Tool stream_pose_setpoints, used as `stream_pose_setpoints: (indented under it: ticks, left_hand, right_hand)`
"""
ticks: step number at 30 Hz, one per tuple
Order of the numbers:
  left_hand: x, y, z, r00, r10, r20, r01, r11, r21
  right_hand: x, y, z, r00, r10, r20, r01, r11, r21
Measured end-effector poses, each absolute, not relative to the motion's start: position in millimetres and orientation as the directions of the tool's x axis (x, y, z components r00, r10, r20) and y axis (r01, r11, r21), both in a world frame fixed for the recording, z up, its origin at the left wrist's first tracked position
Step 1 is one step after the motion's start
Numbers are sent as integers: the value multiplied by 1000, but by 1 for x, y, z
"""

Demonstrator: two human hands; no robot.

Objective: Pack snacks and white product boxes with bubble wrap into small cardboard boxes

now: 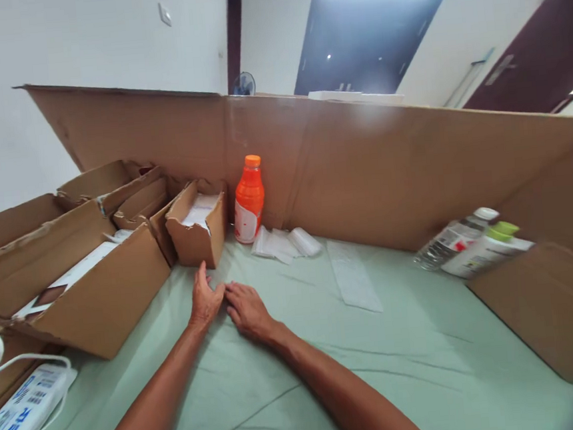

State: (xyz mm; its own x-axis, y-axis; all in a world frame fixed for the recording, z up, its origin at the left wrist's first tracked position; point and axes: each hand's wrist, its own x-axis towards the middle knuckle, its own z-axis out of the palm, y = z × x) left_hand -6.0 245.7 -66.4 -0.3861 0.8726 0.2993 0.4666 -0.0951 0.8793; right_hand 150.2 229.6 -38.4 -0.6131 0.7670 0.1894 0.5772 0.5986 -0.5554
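Note:
Low over the green cloth (288, 349), my left hand (206, 299) points its fingers at the front of a small cardboard box (191, 245). Its fingers are stretched, with the thumb held apart, and nothing shows in it. Beside it, my right hand (249, 310) has loosely bent fingers, their tips at or very near the left thumb; I see nothing in that hand either. White sheet-like material (202, 209) lies inside the small box. Behind the hands, an orange bottle (249, 195) stands upright by the box, with clear plastic packets (283, 242) at its foot.
Larger open cardboard boxes (117, 290) line the left side, near a white power strip (27, 411). A flat translucent plastic bag (353, 276) lies right of centre. A clear bottle (453, 237) and a white bottle (485, 254) lean at right. A cardboard wall (362, 161) closes the back.

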Motion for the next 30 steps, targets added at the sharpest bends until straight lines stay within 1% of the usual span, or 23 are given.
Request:
stream_pose_setpoints:
  ticks: [4,6,11,15,18,20,21,23,24,25,26,27,28,29,30]
  left_hand:
    - [-5,237,-58,-307,889,340,585,-105,804]
    - [-2,233,-54,-223,904,365,650,-141,747]
    - [14,211,-44,41,932,361,770,-259,582]
    - [33,166,-45,191,924,331,828,-333,452]
    - [50,118,-56,356,879,317,834,-452,316]
    - [61,88,-69,461,817,347,777,-560,288]
    - [67,75,-75,507,781,364,742,-610,278]
    - [86,52,-87,613,690,385,642,-719,266]
    - [98,42,-92,673,634,381,575,-772,271]
    - [113,31,-97,732,575,367,500,-818,284]
    - [130,20,-100,788,511,344,419,-854,309]
    - [148,8,-103,834,451,320,341,-875,344]
    - [165,-4,-105,871,403,282,277,-876,396]
    - [181,-14,-105,905,357,233,216,-855,471]
    - [193,-23,-104,924,333,189,173,-803,570]
  right_hand:
    - [176,174,-30,-705,697,133,619,696,-364]
    - [189,149,-26,-725,678,117,620,718,-316]
    - [221,85,-22,-750,643,156,585,755,-298]
    - [234,39,-38,-768,601,222,543,795,-272]
    - [240,10,-61,-784,564,261,482,816,-318]
    - [251,-4,-69,-778,568,268,471,810,-350]
    - [261,-8,-68,-763,586,272,482,797,-363]
    - [289,-8,-55,-658,681,321,546,725,-420]
    - [308,-4,-44,-561,746,359,585,663,-466]
    - [328,4,-32,-424,817,392,630,577,-521]
    - [349,16,-19,-289,865,411,669,489,-559]
    - [369,30,-6,-192,894,405,717,410,-564]
    - [388,47,5,-134,917,375,779,332,-532]
    - [405,66,13,-100,943,318,843,251,-476]
    - [418,86,20,-82,961,266,887,192,-420]
